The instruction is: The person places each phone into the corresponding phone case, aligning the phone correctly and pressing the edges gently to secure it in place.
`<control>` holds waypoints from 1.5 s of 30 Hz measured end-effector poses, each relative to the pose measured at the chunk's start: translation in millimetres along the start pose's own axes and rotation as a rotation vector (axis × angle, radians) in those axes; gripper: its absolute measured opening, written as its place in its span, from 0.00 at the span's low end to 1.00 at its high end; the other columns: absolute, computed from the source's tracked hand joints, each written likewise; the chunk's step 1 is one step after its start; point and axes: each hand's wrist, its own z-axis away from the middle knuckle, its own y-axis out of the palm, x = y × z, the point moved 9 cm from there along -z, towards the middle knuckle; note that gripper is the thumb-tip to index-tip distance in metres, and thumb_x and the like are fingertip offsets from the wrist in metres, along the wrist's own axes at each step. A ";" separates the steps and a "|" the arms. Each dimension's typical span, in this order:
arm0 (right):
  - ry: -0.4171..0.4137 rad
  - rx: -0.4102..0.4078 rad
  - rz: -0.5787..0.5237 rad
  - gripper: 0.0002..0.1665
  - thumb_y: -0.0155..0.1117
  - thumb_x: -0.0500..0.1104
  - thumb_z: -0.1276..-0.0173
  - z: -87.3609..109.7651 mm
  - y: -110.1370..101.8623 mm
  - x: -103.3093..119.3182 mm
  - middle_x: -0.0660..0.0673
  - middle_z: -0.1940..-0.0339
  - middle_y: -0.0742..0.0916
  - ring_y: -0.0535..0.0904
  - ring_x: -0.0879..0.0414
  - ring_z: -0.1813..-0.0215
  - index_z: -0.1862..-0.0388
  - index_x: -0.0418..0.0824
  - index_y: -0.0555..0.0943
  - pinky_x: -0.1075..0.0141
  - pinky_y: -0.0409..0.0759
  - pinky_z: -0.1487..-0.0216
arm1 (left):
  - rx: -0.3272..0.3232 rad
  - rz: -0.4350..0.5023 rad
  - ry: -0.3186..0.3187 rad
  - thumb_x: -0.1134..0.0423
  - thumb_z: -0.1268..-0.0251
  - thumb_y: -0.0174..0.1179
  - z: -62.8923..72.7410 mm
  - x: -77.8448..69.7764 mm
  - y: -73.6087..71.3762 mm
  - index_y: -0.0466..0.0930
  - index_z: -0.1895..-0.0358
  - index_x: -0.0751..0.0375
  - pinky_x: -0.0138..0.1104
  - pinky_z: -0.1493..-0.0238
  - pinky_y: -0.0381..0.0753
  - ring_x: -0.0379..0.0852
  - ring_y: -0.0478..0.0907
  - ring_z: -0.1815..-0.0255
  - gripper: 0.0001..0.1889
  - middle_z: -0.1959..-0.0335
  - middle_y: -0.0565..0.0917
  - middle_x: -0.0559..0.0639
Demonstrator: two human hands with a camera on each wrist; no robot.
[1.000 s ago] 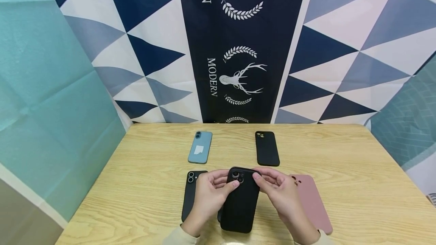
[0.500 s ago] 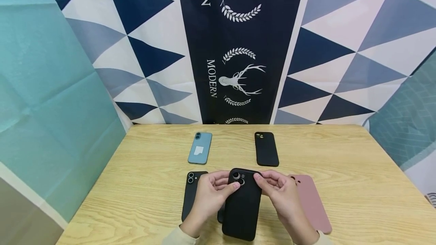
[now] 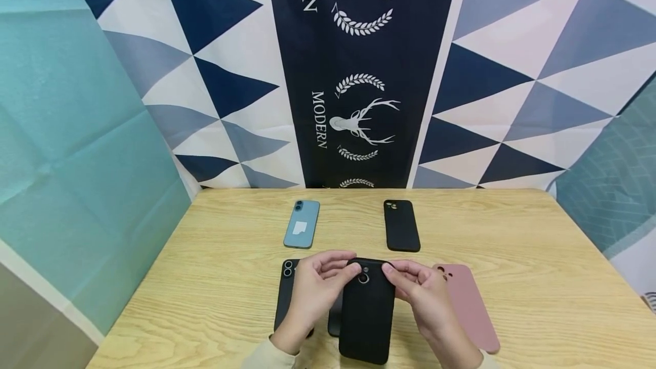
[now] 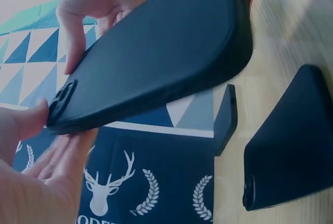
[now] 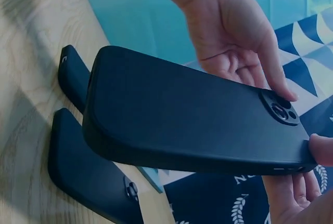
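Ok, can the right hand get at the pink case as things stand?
Probably not just yet: the right hand pinches the top corner of the black phone. Once that grip lets go, the way looks free: the pink case lies close by on the table, nothing seen resting on it.

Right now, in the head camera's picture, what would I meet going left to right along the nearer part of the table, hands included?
Dark phone → left hand → black phone held between both hands → right hand → pink phone case.
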 end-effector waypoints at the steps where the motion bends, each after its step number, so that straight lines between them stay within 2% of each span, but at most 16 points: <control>1: 0.001 -0.003 0.001 0.04 0.65 0.35 0.36 -0.1 0.0 -0.3 0.56 0.76 0.88 0.85 0.64 0.70 0.69 0.42 0.83 0.69 0.85 0.65 | -0.019 -0.015 0.021 0.59 0.43 0.69 -0.2 -2.3 -1.5 0.86 0.57 0.63 0.22 0.58 0.82 0.36 0.86 0.62 0.14 0.62 0.89 0.59; 7: 0.019 0.043 0.010 0.03 0.63 0.36 0.34 -0.9 3.1 -3.0 0.56 0.74 0.89 0.85 0.64 0.69 0.64 0.39 0.83 0.70 0.85 0.63 | -0.078 -0.075 0.104 0.61 0.42 0.68 2.5 -10.4 -4.7 0.88 0.60 0.60 0.21 0.60 0.83 0.39 0.87 0.62 0.09 0.64 0.90 0.57; 14: 0.046 0.119 0.056 0.10 0.62 0.39 0.32 -2.7 6.7 -5.4 0.58 0.72 0.88 0.85 0.65 0.66 0.57 0.34 0.82 0.70 0.85 0.60 | -0.094 -0.045 0.085 0.64 0.43 0.68 2.6 -8.5 -6.4 0.88 0.61 0.64 0.22 0.62 0.83 0.43 0.88 0.65 0.09 0.66 0.89 0.59; 18: 0.049 0.168 0.075 0.12 0.60 0.39 0.31 -4.0 8.1 -6.9 0.59 0.71 0.89 0.86 0.65 0.65 0.53 0.33 0.81 0.71 0.84 0.59 | -0.072 -0.012 0.034 0.63 0.42 0.67 1.7 -4.1 -7.8 0.87 0.61 0.67 0.24 0.63 0.84 0.45 0.88 0.63 0.10 0.64 0.89 0.61; 20: 0.042 0.198 0.080 0.15 0.60 0.40 0.30 -4.5 8.9 -7.5 0.59 0.69 0.89 0.86 0.66 0.64 0.51 0.31 0.80 0.71 0.84 0.58 | -0.049 0.025 -0.020 0.63 0.42 0.67 1.0 1.0 -8.0 0.87 0.60 0.68 0.25 0.64 0.84 0.42 0.87 0.64 0.11 0.63 0.89 0.62; 25: 0.010 0.263 0.079 0.18 0.58 0.40 0.29 -5.2 11.2 -6.9 0.60 0.68 0.89 0.86 0.67 0.63 0.48 0.28 0.78 0.72 0.84 0.57 | 0.026 0.190 -0.195 0.66 0.42 0.66 -0.2 16.4 -5.6 0.83 0.55 0.75 0.29 0.68 0.85 0.34 0.85 0.71 0.15 0.62 0.89 0.62; 28: -0.003 0.284 0.086 0.18 0.57 0.41 0.28 -5.0 12.5 -5.6 0.60 0.67 0.89 0.86 0.66 0.61 0.47 0.28 0.78 0.73 0.84 0.55 | 0.046 0.262 -0.241 0.67 0.42 0.65 -0.7 19.9 -4.5 0.81 0.53 0.78 0.30 0.67 0.86 0.35 0.85 0.72 0.17 0.63 0.89 0.60; 33: 0.001 0.320 0.107 0.23 0.57 0.44 0.27 -4.9 14.0 -6.6 0.60 0.66 0.89 0.85 0.66 0.60 0.44 0.25 0.75 0.72 0.83 0.53 | -0.013 0.298 -0.231 0.67 0.42 0.66 -3.9 17.0 -9.8 0.81 0.53 0.77 0.31 0.65 0.86 0.35 0.86 0.72 0.17 0.65 0.90 0.55; 37: 0.038 0.369 0.131 0.27 0.58 0.44 0.28 -4.3 14.4 -13.7 0.61 0.66 0.89 0.85 0.67 0.59 0.41 0.23 0.72 0.72 0.83 0.53 | -0.075 0.340 -0.211 0.69 0.41 0.65 -8.5 10.4 -17.7 0.80 0.52 0.79 0.30 0.65 0.86 0.35 0.85 0.73 0.17 0.67 0.90 0.52; 41: 0.050 0.436 0.136 0.25 0.60 0.42 0.31 -2.8 18.7 -20.1 0.60 0.65 0.88 0.84 0.67 0.59 0.43 0.26 0.73 0.71 0.83 0.53 | -0.101 0.363 -0.192 0.70 0.40 0.64 -13.6 2.1 -25.0 0.79 0.52 0.80 0.31 0.63 0.86 0.35 0.85 0.72 0.16 0.68 0.90 0.49; 45: 0.026 0.477 0.124 0.19 0.62 0.40 0.33 -0.6 22.7 -20.2 0.61 0.67 0.88 0.84 0.68 0.61 0.47 0.30 0.76 0.71 0.84 0.55 | -0.106 0.364 -0.182 0.70 0.40 0.64 -18.0 -3.3 -29.6 0.80 0.52 0.79 0.31 0.62 0.86 0.35 0.85 0.71 0.16 0.69 0.89 0.48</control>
